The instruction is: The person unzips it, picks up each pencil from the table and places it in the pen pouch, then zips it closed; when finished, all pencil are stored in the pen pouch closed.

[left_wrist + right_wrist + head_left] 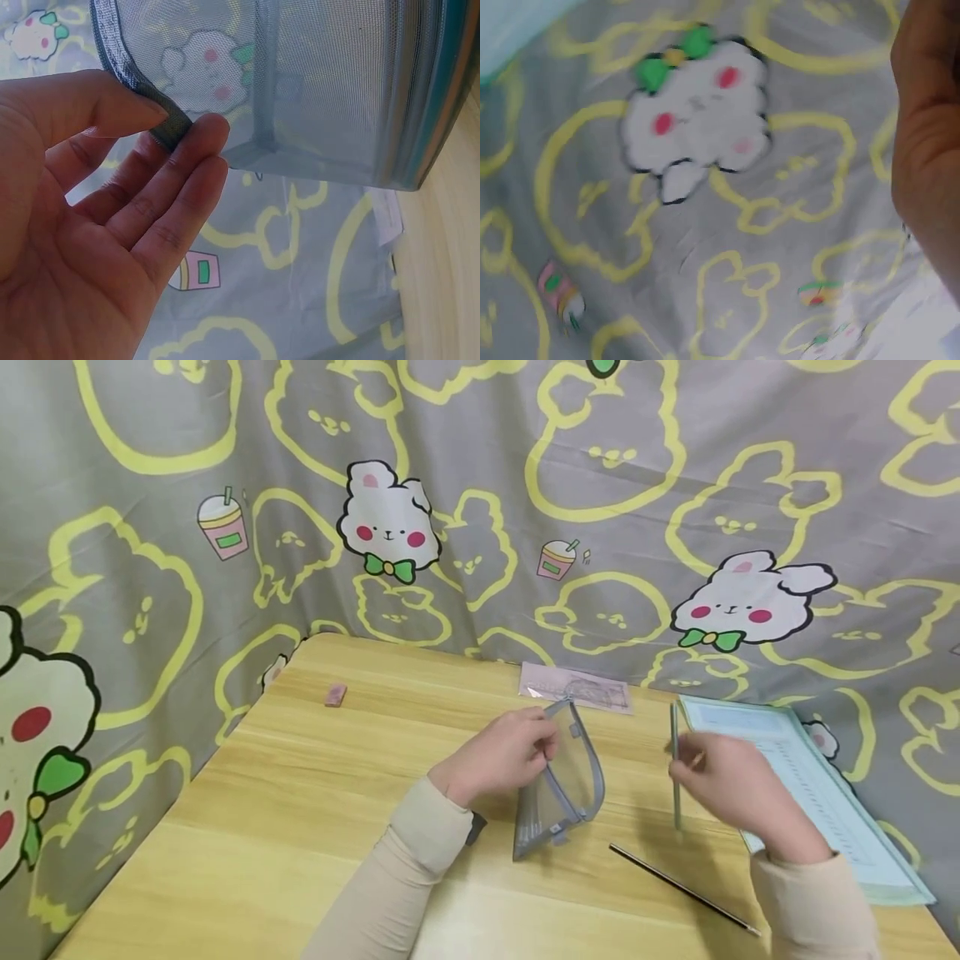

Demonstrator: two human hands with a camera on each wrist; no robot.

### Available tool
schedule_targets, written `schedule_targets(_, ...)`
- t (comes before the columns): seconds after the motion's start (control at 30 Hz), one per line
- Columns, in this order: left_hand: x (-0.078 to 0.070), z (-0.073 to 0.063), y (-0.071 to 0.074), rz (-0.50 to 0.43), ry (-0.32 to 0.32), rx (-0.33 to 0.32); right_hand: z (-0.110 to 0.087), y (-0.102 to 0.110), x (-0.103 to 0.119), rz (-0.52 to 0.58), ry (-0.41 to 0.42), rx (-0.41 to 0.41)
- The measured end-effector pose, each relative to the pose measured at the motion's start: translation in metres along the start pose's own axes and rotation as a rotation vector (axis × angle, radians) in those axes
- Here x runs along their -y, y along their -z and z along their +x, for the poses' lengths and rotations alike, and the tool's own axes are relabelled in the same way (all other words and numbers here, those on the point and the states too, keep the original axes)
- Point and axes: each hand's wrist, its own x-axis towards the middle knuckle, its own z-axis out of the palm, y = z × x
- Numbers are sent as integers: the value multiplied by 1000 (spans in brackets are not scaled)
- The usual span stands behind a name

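My left hand point(502, 752) pinches the rim of a grey mesh zip pouch point(558, 785) between thumb and fingers, and the pouch stands on the table with its mouth spread. In the left wrist view, the thumb and fingertips grip the dark edging of the mesh pouch point(322, 97). To the right, my right hand point(727, 777) holds a slim, pale green stick point(676, 768) nearly upright, apart from the pouch; its exact kind is unclear. The right wrist view catches only a blurred part of the right hand point(934, 127). Between the hands and nearer me lies a thin black pencil-like rod point(684, 889).
A light blue-green printed booklet point(817, 793) lies along the right edge of the wooden table point(300, 827). A pink flat packet point(576, 687) is at the back, a small pink block point(335, 695) at the back left. A dark object point(476, 828) is partly hidden beside the left wrist. Patterned curtain point(465, 593) surrounds the table.
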Motion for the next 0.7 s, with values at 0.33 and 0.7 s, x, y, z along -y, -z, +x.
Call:
schedule_targets(0.33,0,4,-9,-17,-14,-18,46,-4,45,627,-122,25)
schedule_targets(0.7,5,1,-2,-12,12,-34,69,-38,55,699,-99,195)
